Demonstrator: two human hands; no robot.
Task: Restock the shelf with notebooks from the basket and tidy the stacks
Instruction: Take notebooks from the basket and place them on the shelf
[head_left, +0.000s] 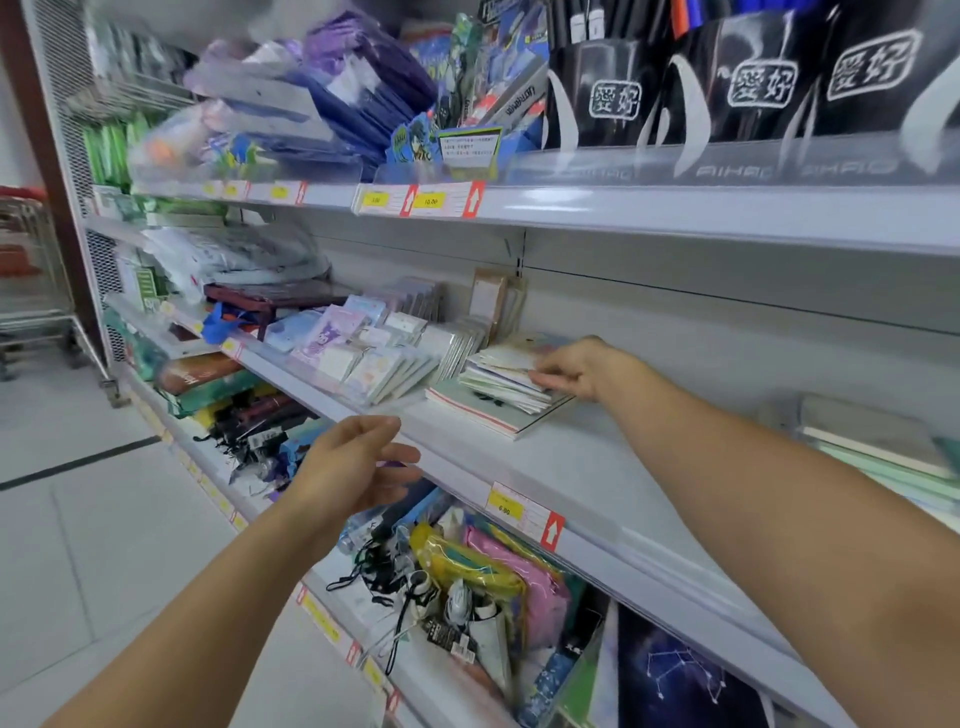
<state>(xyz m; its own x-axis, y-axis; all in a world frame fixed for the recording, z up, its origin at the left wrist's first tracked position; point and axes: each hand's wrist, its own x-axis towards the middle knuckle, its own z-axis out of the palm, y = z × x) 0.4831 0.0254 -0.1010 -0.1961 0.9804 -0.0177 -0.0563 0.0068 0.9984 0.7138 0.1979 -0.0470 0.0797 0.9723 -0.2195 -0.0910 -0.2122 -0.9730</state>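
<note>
A small stack of pastel notebooks (506, 376) lies on a larger white notebook (511, 418) on the middle shelf (597, 467). My right hand (576, 366) is at the right side of the stack, its fingers touching the stack's edge. My left hand (358, 467) hovers in front of the shelf's front rail, fingers relaxed and holding nothing. The basket is not in view.
Rows of small wrapped notebooks (374, 348) fill the shelf left of the stack. Bare shelf surface lies to the right, then more notebooks (883, 457) at the far right. Pouches and lanyards (467, 582) crowd the shelf below. Pen boxes (753, 83) stand above. A trolley (31, 280) is at the left.
</note>
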